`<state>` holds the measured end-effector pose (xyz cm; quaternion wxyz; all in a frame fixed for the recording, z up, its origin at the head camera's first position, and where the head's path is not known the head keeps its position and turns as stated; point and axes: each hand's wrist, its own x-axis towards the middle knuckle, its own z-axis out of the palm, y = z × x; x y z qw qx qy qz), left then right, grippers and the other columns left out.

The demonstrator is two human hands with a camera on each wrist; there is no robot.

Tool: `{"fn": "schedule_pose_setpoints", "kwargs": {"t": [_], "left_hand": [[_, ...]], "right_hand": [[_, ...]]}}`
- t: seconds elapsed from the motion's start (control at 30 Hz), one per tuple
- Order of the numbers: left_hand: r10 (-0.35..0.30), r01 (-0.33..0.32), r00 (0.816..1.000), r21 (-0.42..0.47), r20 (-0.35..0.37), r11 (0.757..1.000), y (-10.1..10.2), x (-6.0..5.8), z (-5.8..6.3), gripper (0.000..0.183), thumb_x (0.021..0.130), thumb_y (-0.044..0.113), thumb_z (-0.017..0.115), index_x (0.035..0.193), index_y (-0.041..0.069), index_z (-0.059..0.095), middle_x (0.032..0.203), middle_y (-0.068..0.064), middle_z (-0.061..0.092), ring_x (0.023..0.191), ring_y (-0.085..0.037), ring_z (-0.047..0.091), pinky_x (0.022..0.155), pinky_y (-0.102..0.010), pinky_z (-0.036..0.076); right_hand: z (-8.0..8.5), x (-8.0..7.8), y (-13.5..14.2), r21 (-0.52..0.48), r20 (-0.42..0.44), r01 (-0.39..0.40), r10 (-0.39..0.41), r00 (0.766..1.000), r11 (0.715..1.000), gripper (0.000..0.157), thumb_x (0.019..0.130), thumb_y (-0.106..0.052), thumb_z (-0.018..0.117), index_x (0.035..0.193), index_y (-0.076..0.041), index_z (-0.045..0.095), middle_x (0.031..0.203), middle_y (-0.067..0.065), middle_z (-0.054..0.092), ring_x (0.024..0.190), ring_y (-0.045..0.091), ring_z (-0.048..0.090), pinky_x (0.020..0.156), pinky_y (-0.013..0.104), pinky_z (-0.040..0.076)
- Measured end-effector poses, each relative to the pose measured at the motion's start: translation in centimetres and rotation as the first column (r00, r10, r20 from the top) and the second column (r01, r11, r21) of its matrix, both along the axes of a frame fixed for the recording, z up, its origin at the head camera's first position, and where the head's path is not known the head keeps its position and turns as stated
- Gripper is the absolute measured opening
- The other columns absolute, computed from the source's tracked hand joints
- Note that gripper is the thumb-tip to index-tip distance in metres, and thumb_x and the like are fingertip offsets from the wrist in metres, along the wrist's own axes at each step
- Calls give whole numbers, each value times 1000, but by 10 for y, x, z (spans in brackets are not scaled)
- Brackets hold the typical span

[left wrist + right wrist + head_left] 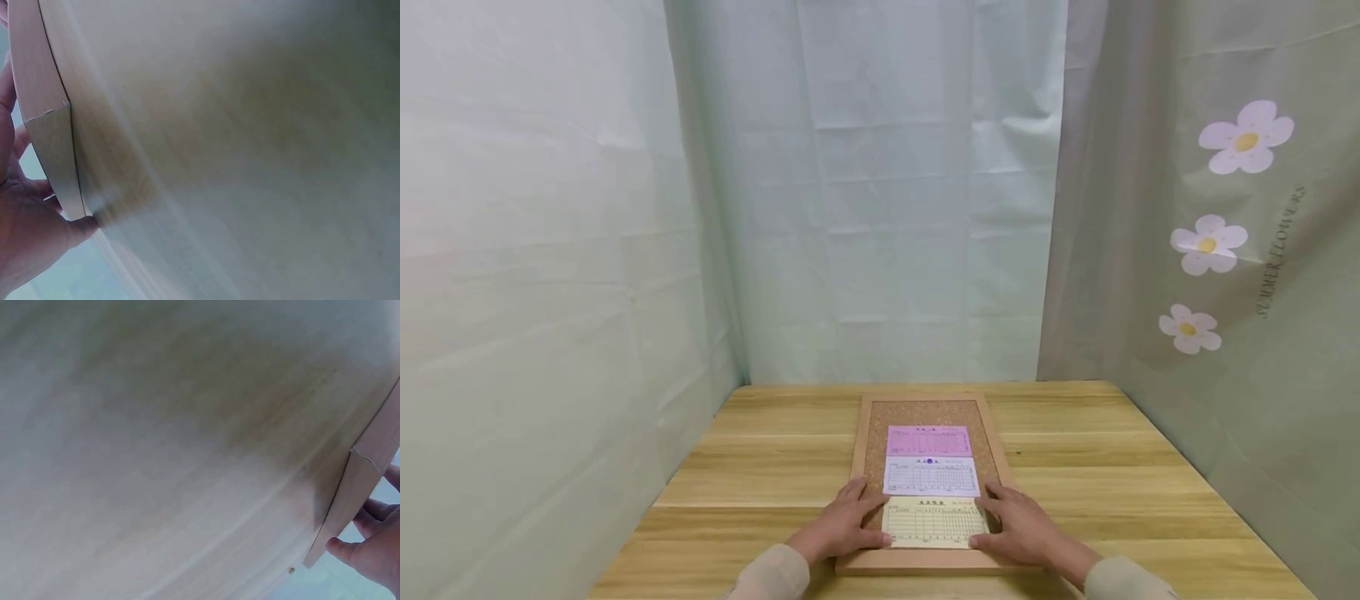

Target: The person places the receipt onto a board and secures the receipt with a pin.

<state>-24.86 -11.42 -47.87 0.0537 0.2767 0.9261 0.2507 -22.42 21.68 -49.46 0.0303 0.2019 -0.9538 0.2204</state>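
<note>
A wood-framed cork board [878,433] lies on the table, bearing three printed form sheets in a column. Farthest is the pink sheet [928,442], then the white sheet [931,478] with a round purple spot at its top edge, and nearest the yellow sheet [934,525]. My left hand [844,523] rests at the yellow sheet's left side, thumb at its lower corner and a fingertip at its upper one. Mirroring it, my right hand [1018,527] touches the right corners, fingers spread. Both wrist views show a hand beside the board's frame [53,137].
The wooden table [760,467] extends on both sides of the board. Pale curtains [895,208] enclose it at the back and sides, the right one printed with white flowers [1208,246]. A small dark spot [1018,452] marks the tabletop right of the board.
</note>
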Motion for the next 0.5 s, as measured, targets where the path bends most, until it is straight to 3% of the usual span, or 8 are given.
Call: {"fn": "schedule_pose_setpoints", "kwargs": {"t": [0.27, 0.5], "left_hand": [[8, -9, 1000, 17, 25, 1000, 2, 0, 1, 67, 84, 42, 77, 139, 9, 57, 153, -33, 26, 143, -50, 20, 108, -67, 23], [5, -6, 999, 25, 36, 1000, 2, 0, 2, 67, 85, 41, 78, 139, 8, 57, 153, -34, 26, 142, -51, 20, 108, -67, 23]], "right_hand": [[9, 1, 2, 13, 34, -17, 16, 999, 1000, 75, 81, -58, 74, 130, -1, 64, 143, 31, 44, 130, 51, 42, 103, 65, 33], [13, -2, 7, 64, -10, -66, 67, 998, 996, 74, 80, -54, 76, 125, 4, 66, 141, 31, 47, 127, 50, 46, 101, 62, 37]]}}
